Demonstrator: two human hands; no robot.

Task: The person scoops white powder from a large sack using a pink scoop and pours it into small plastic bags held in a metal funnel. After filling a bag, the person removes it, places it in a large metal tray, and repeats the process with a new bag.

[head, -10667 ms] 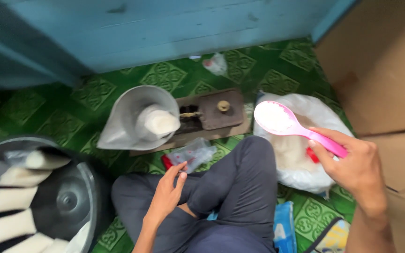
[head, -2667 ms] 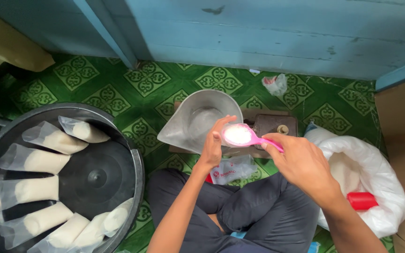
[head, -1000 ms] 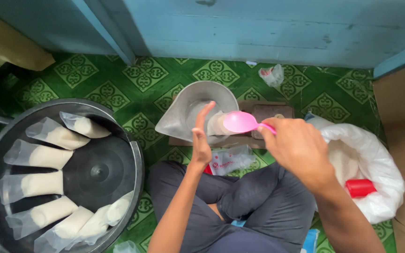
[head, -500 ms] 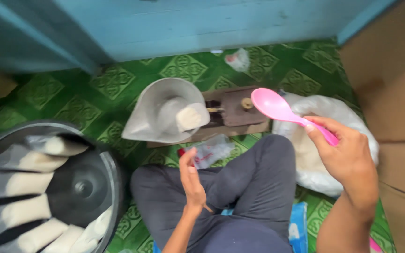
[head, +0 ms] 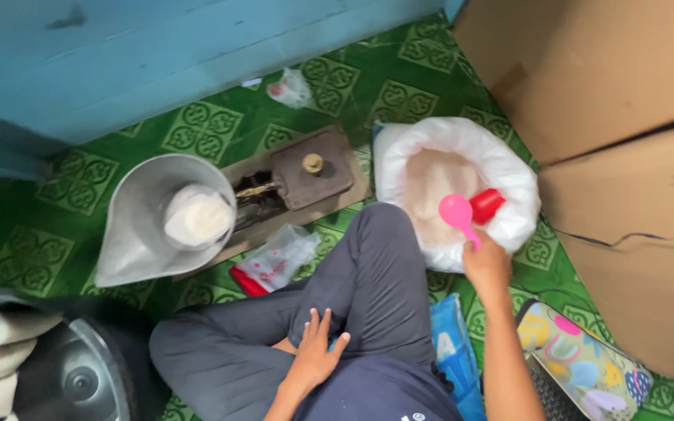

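Right hand clenched on pink spoon, spoon bowl over white sack of powder w/ red cup beside it, left hand released, fingers spread, rested on lap, funnel on floor.

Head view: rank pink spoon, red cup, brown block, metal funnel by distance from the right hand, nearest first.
1. Pink spoon: held in the right hand, over the white sack.
2. Red cup: inside the sack, beside the spoon.
3. Brown block: left of the sack.
4. Metal funnel: farthest left.
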